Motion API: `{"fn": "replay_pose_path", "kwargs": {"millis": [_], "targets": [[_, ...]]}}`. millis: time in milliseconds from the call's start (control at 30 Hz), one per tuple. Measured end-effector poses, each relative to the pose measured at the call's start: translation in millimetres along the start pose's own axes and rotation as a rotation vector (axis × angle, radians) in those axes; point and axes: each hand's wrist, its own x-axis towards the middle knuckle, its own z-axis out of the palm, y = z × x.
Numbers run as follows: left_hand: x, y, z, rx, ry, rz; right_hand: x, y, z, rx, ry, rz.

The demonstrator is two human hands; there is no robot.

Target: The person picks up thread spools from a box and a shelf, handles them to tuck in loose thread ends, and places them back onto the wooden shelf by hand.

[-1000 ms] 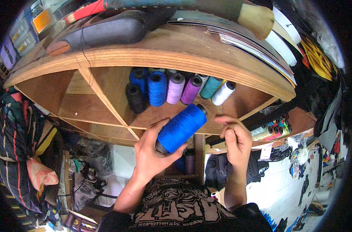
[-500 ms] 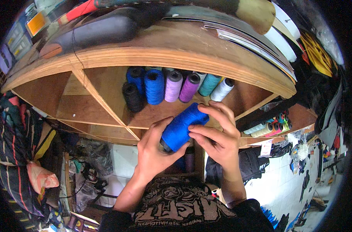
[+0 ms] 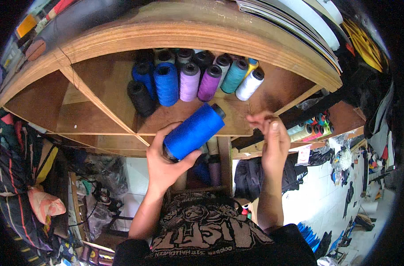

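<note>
A large spool of blue thread [image 3: 194, 131] lies tilted in my left hand [image 3: 163, 160], whose fingers and thumb wrap its lower end. The dark core sticks out at its upper right end. Off to the right of the spool, apart from it, my right hand [image 3: 274, 141] is raised with its fingers drawn together. Anything thin between those fingertips is too small to make out. Beyond both hands, a row of thread spools stands in the shelf compartment: black [image 3: 141, 98], blue [image 3: 166, 84], lilac [image 3: 189, 82], purple [image 3: 209, 83], teal [image 3: 234, 76] and white [image 3: 250, 84].
A wooden shelf unit [image 3: 175, 41] with dividers curves across the view above my hands. More small spools [image 3: 315, 131] sit on a lower shelf at right. A black bag [image 3: 250, 179] lies below my right wrist. Striped dark cloth [image 3: 15, 177] hangs at far left.
My right hand has let go of the blue spool and moved away to the right. The spool now rests in my left hand alone, slightly farther left. The view has shifted.
</note>
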Motion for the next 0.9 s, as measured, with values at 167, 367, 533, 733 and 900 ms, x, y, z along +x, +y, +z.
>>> {"fn": "replay_pose_path", "kwargs": {"millis": [167, 367, 533, 733, 900], "targets": [[-13.7, -13.7, 6.5, -0.128, -0.203, -0.04, -15.4, 4.0, -26.3, 0.046, -0.12, 0.218], [-20.9, -12.9, 33.5, 0.019, -0.441, -0.034, -23.6, 5.0, -24.8, 0.032, -0.349, 0.29], [-30.5, -50.5, 24.3, 0.536, -0.619, -0.036, -2.8, 10.0, -7.6, -0.359, -0.009, 0.141], [-40.6, -73.8, 23.8, 1.068, -0.396, -0.036, 37.5, 8.0, 9.0, -0.602, 0.08, -0.048], [-45.1, -101.1, 31.2, 1.281, -0.302, 0.023, 68.9, 28.3, 24.4, -0.701, 0.043, -0.204]]}}
